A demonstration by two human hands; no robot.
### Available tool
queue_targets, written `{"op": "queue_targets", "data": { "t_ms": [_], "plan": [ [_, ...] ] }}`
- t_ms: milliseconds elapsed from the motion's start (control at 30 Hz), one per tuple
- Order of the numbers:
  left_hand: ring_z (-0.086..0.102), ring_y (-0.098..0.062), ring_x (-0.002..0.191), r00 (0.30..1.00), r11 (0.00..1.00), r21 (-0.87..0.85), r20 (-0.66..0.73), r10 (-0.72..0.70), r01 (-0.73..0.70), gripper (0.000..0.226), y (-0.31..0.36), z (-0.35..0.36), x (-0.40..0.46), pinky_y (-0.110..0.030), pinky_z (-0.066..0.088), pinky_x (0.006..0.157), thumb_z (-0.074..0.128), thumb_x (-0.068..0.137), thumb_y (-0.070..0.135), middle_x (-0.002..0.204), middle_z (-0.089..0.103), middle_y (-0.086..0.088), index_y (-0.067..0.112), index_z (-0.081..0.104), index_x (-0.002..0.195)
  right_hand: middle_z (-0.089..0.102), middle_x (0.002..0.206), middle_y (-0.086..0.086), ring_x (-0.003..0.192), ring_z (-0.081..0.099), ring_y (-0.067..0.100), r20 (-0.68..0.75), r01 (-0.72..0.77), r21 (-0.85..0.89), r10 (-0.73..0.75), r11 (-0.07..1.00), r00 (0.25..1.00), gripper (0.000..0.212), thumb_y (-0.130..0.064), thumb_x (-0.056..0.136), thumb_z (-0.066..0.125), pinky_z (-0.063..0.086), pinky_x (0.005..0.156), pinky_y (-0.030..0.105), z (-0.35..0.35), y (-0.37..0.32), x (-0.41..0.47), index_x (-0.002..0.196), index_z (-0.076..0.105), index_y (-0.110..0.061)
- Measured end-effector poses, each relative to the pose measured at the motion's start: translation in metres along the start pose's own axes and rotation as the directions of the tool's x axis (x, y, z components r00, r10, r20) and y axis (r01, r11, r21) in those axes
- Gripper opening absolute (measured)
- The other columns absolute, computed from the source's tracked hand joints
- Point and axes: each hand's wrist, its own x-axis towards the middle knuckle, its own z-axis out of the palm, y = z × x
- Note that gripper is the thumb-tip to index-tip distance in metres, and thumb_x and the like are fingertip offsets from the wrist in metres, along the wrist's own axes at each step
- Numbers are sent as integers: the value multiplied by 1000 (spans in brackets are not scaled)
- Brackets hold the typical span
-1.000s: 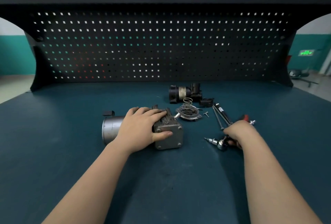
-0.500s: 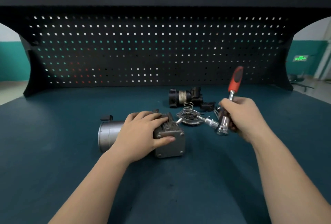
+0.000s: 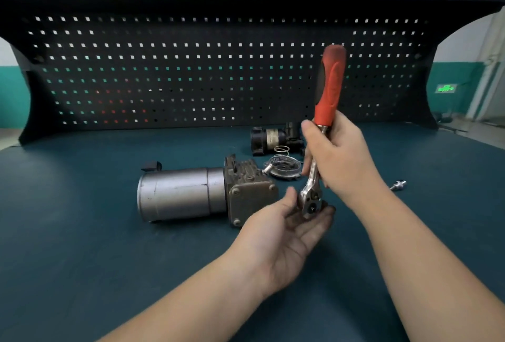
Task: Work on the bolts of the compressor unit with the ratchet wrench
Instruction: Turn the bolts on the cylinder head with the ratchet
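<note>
Right hand (image 3: pixel 338 158), centre-right of frame, grips the chrome shank of the red-handled ratchet wrench (image 3: pixel 329 90), handle pointing up, head down. Left hand (image 3: pixel 284 229) sits palm-up under the silver ratchet head (image 3: pixel 310 200), fingers relaxed and uncurled, cupping the head without closing on it. No socket visible on the drive. Grey cylindrical compressor unit with its cast square end plate (image 3: pixel 207 194) lies on its side at frame centre on the dark teal bench top (image 3: pixel 82 232), untouched by either hand; hex bolts (image 3: pixel 235 191) show at the plate corners. Judgement: the step looks like readying the wrench head, checking the drive or direction switch. To do it well: fit a socket matching the plate bolts, possibly the small chrome piece (image 3: pixel 398 185) lying at right of frame, seat it fully, set direction, then brace the unit with the left hand before pulling, since the round body could roll. Behind: black motor part (image 3: pixel 269 140), wire spring (image 3: pixel 281 149), round metal cover (image 3: pixel 282 168). Writing: the motor part's label and the poster along the top edge are too small to read; a green lit sign (image 3: pixel 446 88) at right is illegible.
</note>
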Motion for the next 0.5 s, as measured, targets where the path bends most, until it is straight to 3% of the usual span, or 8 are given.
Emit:
{"op": "queue_targets", "data": {
  "t_ms": [67, 200, 400, 500],
  "plan": [
    [69, -37, 80, 1000, 997, -70, -20, -12, 11, 27, 4, -1, 1, -46, 58, 66, 54, 94, 12, 85, 68, -26, -13, 61, 91, 48, 59, 17, 35, 46, 7, 57, -13, 54, 10, 998, 998, 22, -21, 95, 54, 34, 33, 12, 3, -1, -5, 76, 44, -18],
    [66, -33, 83, 998, 999, -34, -68, -1, -1, 20, 4, -6, 6, -47, 58, 62, 51, 94, 4, 87, 67, -24, -14, 59, 96, 54, 51, 10, 32, 49, 7, 115, 10, 29, -13, 1000, 993, 23, -20, 94, 57, 33, 35, 10, 5, -1, -13, 73, 47, -19],
    [63, -33, 96, 994, 994, 35, -26, 102, -101, 22, 1, -7, 10, -44, 59, 69, 53, 94, 6, 95, 64, -24, -14, 61, 95, 51, 58, 30, 29, 48, 6, 33, 72, 111, -76, 991, 997, 24, -15, 95, 56, 33, 33, 11, 2, -5, -15, 78, 43, -3],
    [62, -32, 95, 992, 992, 39, -6, 124, -123, 21, 3, -6, 9, -42, 59, 68, 53, 93, 7, 93, 63, -23, -12, 61, 91, 51, 60, 33, 28, 47, 6, 8, 87, 130, -89, 988, 996, 25, -14, 95, 54, 33, 33, 11, 2, -7, -14, 76, 43, -4]
  ]
}}
